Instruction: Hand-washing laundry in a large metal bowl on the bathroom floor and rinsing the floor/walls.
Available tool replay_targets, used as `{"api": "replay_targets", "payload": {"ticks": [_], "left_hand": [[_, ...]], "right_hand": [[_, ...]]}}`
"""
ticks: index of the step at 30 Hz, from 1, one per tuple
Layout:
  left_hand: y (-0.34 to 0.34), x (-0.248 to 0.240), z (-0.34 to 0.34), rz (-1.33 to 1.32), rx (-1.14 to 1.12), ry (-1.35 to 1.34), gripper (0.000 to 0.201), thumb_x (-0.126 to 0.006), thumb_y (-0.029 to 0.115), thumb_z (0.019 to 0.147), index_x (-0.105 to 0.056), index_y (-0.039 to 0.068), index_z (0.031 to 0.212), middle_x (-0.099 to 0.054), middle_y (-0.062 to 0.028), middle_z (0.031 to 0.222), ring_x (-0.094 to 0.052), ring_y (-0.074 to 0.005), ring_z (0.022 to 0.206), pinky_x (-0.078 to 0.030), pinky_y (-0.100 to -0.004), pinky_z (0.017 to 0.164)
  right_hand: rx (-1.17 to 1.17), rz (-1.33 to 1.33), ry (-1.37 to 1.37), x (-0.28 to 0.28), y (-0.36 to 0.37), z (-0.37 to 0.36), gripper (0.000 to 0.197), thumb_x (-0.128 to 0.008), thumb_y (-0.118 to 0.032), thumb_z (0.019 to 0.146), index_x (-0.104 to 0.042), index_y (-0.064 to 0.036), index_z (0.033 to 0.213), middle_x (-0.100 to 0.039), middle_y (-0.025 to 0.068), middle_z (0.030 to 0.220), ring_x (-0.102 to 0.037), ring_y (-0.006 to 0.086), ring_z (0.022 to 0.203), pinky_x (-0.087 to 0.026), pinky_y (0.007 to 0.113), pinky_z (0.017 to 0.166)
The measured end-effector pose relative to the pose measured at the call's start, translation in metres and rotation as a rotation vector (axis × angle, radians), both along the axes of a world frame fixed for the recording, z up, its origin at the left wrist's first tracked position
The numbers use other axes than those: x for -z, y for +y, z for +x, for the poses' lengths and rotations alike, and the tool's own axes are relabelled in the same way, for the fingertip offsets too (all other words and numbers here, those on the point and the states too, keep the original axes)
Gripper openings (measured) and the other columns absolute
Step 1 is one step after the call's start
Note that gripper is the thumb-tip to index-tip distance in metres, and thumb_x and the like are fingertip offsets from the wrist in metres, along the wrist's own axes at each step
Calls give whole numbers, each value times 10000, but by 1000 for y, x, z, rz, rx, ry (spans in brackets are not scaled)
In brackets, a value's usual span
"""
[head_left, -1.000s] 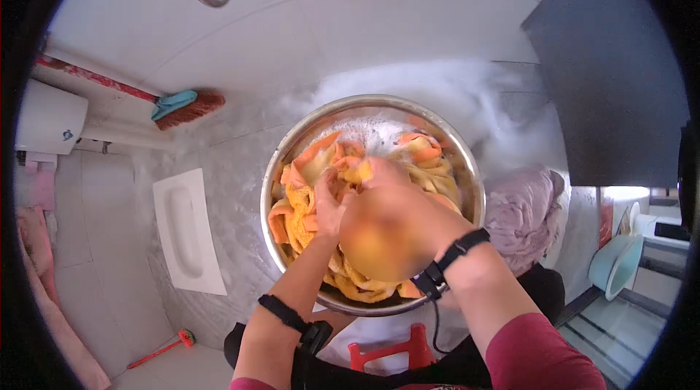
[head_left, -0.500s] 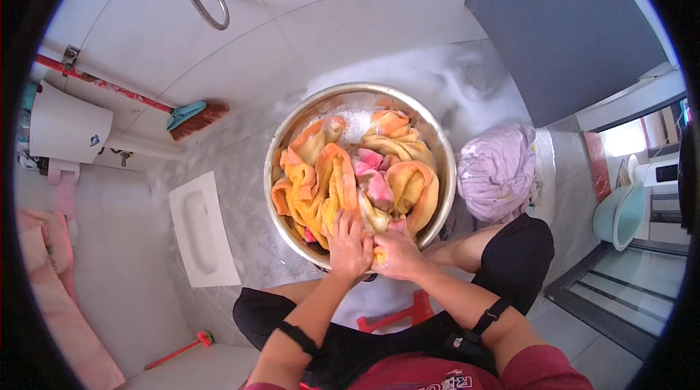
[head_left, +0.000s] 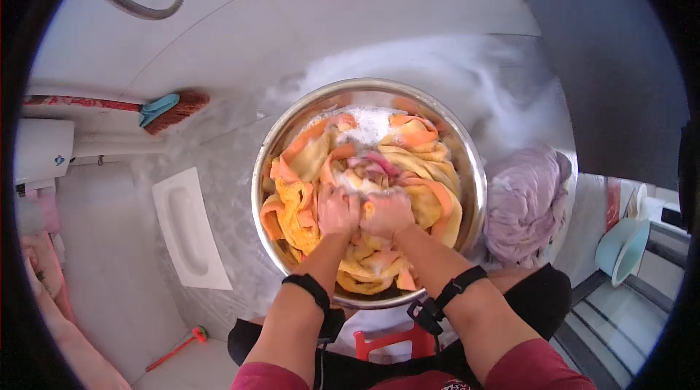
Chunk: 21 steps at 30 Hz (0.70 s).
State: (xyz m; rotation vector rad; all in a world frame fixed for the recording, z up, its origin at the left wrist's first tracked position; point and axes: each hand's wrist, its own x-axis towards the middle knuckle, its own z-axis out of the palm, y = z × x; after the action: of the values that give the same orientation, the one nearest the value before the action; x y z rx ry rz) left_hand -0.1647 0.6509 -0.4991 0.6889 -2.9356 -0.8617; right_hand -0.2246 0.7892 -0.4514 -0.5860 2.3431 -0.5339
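A round metal basin holds a soaked, bunched yellow-and-orange cloth, with pink parts and white suds in among its folds. Near the basin's middle, my left hand presses down with curled fingers closed on the cloth. Right beside it, my right hand is clenched in a fist, and a bit of yellow cloth pokes out between its thumb and fingers. Part of the cloth lies on the near side, under my wrists.
Purple wet laundry is heaped right of the basin. Foam covers the floor behind. A white squat toilet lies left, a broom hangs on the wall, and a red stool sits beneath me. A turquoise basin stands far right.
Both hands have moved forward from the near rim to the basin's middle, carrying cloth along. My left fingers, spread before, are now curled. The view has come closer to the basin.
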Motion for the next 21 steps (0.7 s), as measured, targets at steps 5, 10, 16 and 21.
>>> {"api": "replay_targets", "payload": {"ticks": [5,10,16,21], "left_hand": [[-30,52,-109,47,-37,-435,306,-563,279,847,-673,-7,854,-639,-262,1052,-631,-412,982,-509,-477,861],[-65,80,-137,81,82,-555,369,-517,303,928,-666,-23,1014,-666,-234,1114,-640,-372,1082,-541,-456,871],[-38,63,-104,-479,536,17,319,-445,241,958,-584,55,1177,-644,-154,1162,-600,-337,1125,-433,-450,1021],[-45,23,-66,271,508,-237,439,-469,449,942,-686,87,1064,-606,-257,1138,-548,-397,1137,-438,-525,938]], "right_hand": [[-54,139,-128,47,-38,-91,487,-617,-365,727,-606,-81,1122,-661,214,1099,-639,348,1045,-455,442,957],[-195,27,40,65,-68,-135,675,-666,-293,719,-468,-122,1342,-549,243,1309,-584,366,1148,-460,464,967],[-279,277,-276,63,-50,-145,576,-614,-214,747,-533,-140,1313,-634,200,1201,-609,369,1113,-483,451,966],[-72,-6,-13,14,-22,-61,465,-652,-223,728,-606,-134,1181,-672,180,1053,-632,361,1023,-514,456,883]]}}
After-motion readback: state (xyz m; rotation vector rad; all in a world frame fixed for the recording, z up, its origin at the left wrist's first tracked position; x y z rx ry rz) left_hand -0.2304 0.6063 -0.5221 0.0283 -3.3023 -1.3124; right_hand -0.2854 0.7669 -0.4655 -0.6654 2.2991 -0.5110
